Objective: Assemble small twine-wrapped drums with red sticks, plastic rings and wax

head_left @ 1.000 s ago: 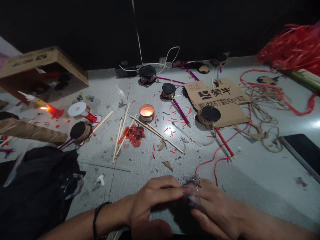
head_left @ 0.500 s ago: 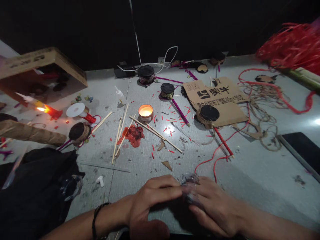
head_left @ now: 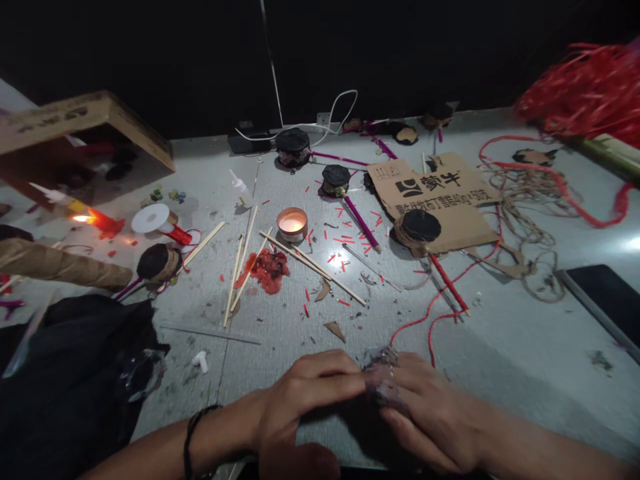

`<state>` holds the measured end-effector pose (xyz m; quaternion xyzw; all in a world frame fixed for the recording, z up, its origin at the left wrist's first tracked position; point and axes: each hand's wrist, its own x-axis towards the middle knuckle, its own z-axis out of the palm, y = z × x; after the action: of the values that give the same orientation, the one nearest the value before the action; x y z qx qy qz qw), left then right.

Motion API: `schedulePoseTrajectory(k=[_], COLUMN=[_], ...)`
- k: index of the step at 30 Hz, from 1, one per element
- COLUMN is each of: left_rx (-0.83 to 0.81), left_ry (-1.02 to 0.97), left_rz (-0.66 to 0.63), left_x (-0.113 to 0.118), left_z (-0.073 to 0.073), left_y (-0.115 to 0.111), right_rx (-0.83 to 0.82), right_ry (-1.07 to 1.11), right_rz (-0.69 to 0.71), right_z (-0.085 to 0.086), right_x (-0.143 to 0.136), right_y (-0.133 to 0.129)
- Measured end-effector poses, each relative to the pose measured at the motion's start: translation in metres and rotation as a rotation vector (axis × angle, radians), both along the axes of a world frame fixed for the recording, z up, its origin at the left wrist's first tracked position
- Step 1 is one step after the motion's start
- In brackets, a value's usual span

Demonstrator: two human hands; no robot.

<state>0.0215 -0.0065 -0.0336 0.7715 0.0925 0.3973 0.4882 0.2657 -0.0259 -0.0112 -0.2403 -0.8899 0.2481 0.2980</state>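
Holding crumpled, translucent grey film (head_left: pixel 383 383) in right hand (head_left: pixel 433 407), touching it with thumb-spread left hand (head_left: pixel 307 393); seemingly done with round, black-topped, twine-wrapped drum (head_left: pixel 423 228), not yet with film.

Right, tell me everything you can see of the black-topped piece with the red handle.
The black-topped piece has a flat, dark, roughly round top, with brown twine wound around its side. A red-wrapped stick handle slants toward the viewer and right, ending in a bare, pale tip. It lies partly on the printed cardboard, the handle reaching past the cardboard's edge over the grey surface. Red cord meets the handle near its lower end.
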Motion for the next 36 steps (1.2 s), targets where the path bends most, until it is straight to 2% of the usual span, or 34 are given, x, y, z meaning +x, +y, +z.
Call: schedulePoseTrajectory(k=[3, 5, 8, 12, 18, 25, 28, 33, 36], left_rx=[0.033, 0.031, -0.012, -0.06, -0.075, -0.08, -0.06, 0.044, 0.028], left_ry=[0.008, 0.013, 0.039, 0.011, 0.012, 0.086, 0.059, -0.044, 0.0], left_rz=[-0.029, -0.028, -0.012, 0.033, -0.001, -0.058, -0.069, -0.055, -0.051], left_x=[0.001, 0.0, -0.003, -0.004, -0.003, -0.006, -0.005, 0.0, -0.003], left_z=[-0.015, -0.017, -0.008, 0.008, 0.004, 0.009, 0.003, -0.021, -0.017], left_y=[-0.001, -0.003, -0.005, -0.006, -0.008, -0.008, -0.005, -0.001, -0.004], right_rx=[-0.013, -0.009, -0.016, -0.144, -0.273, -0.195, -0.182, -0.167, -0.135], right_ry=[-0.021, -0.01, 0.019, 0.006, -0.021, 0.066, 0.074, 0.076, 0.072], right_rz=[0.005, 0.0, -0.012, 0.045, 0.116, 0.11, 0.115, 0.105, 0.098], right_z=[0.0, 0.001, 0.004, 0.007, 0.008, 0.007, 0.008, 0.008, 0.006], right_x=[0.001, 0.0, -0.002, -0.001, 0.005, 0.002, 0.002, 0.004, 0.004], right_y=[0.0, 0.0, 0.0, 0.0, -0.003, -0.003, -0.002, -0.002, -0.002])
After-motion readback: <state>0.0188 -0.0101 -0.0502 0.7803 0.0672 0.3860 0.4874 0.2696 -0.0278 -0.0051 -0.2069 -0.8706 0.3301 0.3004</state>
